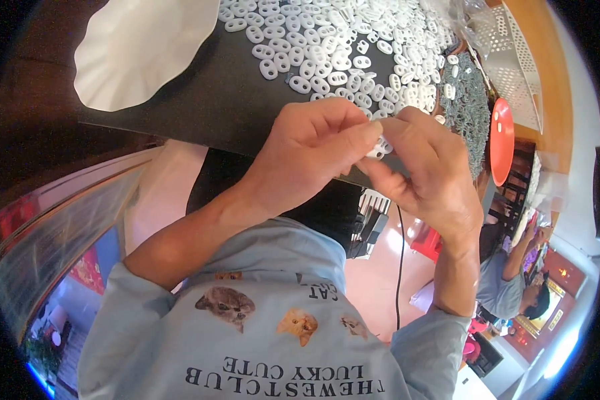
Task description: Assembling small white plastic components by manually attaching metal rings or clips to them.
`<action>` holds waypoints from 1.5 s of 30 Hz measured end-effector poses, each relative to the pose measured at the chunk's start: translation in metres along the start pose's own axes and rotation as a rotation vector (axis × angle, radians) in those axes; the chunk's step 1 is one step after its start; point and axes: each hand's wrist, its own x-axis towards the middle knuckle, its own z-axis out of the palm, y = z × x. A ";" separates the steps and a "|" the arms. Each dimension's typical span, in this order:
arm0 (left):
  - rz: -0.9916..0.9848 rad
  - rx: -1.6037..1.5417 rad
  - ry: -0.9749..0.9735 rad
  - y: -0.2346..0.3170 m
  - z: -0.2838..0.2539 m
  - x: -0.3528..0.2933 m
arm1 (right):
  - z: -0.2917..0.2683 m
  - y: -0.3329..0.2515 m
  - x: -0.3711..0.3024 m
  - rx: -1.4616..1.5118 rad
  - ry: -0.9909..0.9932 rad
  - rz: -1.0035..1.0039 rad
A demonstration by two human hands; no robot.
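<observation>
Over the near edge of the dark table [227,123], my two hands meet at the fingertips. Between them is a small white oval plastic piece with two holes [380,148], partly covered by my fingers. My left hand [307,143] is closed, its thumb pressed along the piece. On the other side, my right hand [430,163] pinches it with thumb and curled fingers. Whether a second small part is in the pinch, I cannot tell. Just beyond my hands, many similar white two-hole pieces [300,84] lie spread and heaped.
A white scalloped tray [140,53] stands at the far left. To the right are a heap of small grey parts [467,113], a red dish [502,143] and a white perforated basket [513,73]. Another person [513,287] sits further right. A black cable [401,267] hangs below.
</observation>
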 end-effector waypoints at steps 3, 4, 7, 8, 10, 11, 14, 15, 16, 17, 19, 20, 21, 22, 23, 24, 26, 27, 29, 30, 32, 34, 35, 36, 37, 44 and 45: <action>0.028 0.052 -0.015 0.000 0.001 0.002 | 0.002 0.000 -0.002 -0.021 0.026 0.003; 0.028 0.019 -0.018 0.000 0.001 0.003 | 0.002 0.001 -0.002 -0.015 0.055 0.016; -0.009 0.017 -0.012 0.002 0.000 0.003 | 0.002 0.004 -0.007 0.004 0.044 0.030; -0.009 0.017 -0.014 0.003 -0.001 0.003 | 0.002 0.003 -0.007 0.003 0.044 0.031; -0.027 0.005 -0.032 0.003 -0.001 0.003 | 0.003 0.000 -0.007 -0.003 0.057 0.001; -0.028 0.005 -0.032 0.004 -0.002 0.003 | 0.002 0.000 -0.007 -0.002 0.057 0.002; -0.039 0.040 -0.056 0.005 -0.002 0.003 | 0.002 0.001 -0.007 0.028 0.039 -0.009; -0.034 0.033 -0.052 0.003 -0.001 0.003 | 0.002 0.001 -0.008 0.040 0.030 -0.010; -0.028 0.026 -0.048 0.002 0.000 0.003 | 0.002 0.002 -0.008 0.051 0.021 -0.012; -0.030 0.026 -0.048 0.002 0.000 0.003 | 0.002 0.002 -0.008 0.052 0.021 -0.010; -0.049 0.027 -0.070 0.003 -0.001 0.003 | 0.003 0.003 -0.009 0.061 0.026 -0.027; -0.051 0.027 -0.070 0.003 -0.001 0.003 | 0.003 0.003 -0.009 0.063 0.026 -0.025; -0.040 0.042 -0.071 0.003 -0.001 0.003 | 0.003 0.003 -0.009 0.068 0.017 -0.028; -0.029 0.058 -0.072 0.002 -0.001 0.003 | 0.003 0.004 -0.009 0.073 0.009 -0.031; -0.030 0.058 -0.071 0.003 -0.001 0.003 | 0.004 0.004 -0.009 0.074 0.010 -0.031; -0.023 0.055 -0.074 0.003 0.000 0.003 | 0.004 0.004 -0.009 0.074 0.015 -0.040; -0.016 0.051 -0.077 0.003 0.000 0.003 | 0.006 0.005 -0.010 0.073 0.021 -0.047; -0.019 0.053 -0.061 0.004 0.000 0.003 | 0.007 0.005 -0.010 0.056 0.024 -0.028; -0.022 0.056 -0.042 0.002 0.001 0.003 | 0.007 0.001 -0.010 0.041 0.027 -0.010; -0.013 0.057 -0.006 0.000 0.003 0.002 | 0.006 -0.002 -0.008 -0.002 0.020 0.006; -0.004 0.057 0.028 -0.001 0.004 0.002 | 0.006 -0.004 -0.008 -0.047 0.013 0.024; 0.016 0.096 0.053 0.000 0.005 0.001 | 0.010 -0.004 -0.012 -0.121 0.020 0.039; 0.016 0.096 0.052 -0.001 0.005 0.001 | 0.010 -0.004 -0.013 -0.122 0.020 0.040; 0.026 0.086 0.048 -0.002 0.005 0.001 | 0.011 -0.004 -0.013 -0.127 0.026 0.049; 0.035 0.076 0.045 -0.003 0.005 0.001 | 0.011 -0.004 -0.014 -0.132 0.032 0.057; 0.034 0.115 0.030 -0.002 0.003 0.000 | 0.010 -0.005 -0.017 -0.112 0.012 0.039; 0.019 0.100 0.019 -0.001 0.003 0.000 | 0.010 -0.005 -0.017 -0.102 0.023 0.022</action>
